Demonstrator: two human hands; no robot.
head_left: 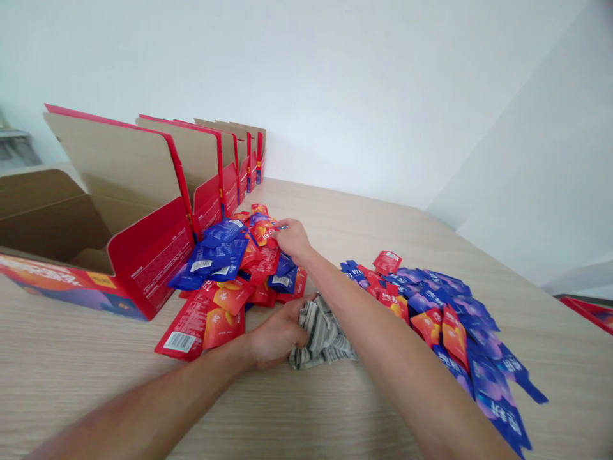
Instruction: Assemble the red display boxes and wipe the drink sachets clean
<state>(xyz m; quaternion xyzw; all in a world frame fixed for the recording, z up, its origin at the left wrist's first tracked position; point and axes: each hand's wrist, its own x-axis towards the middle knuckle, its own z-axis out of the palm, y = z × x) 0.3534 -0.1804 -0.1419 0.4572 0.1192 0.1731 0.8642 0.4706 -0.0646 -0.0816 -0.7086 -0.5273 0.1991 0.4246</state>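
Note:
A crumpled striped cloth in grey, black and white lies low over the table, with my left hand closed around its left end. My right hand reaches over it to the far side of a heap of red and blue pouches. Its fingers pinch the edge of a red-orange pouch at the right of that heap. Part of the cloth is hidden behind my right forearm. Barcodes and white print show on several pouches.
A row of open red cardboard boxes with raised flaps runs along the left. A second pile of blue and red pouches spreads over the wooden table to the right. Another red box edge shows at far right; a white wall stands behind.

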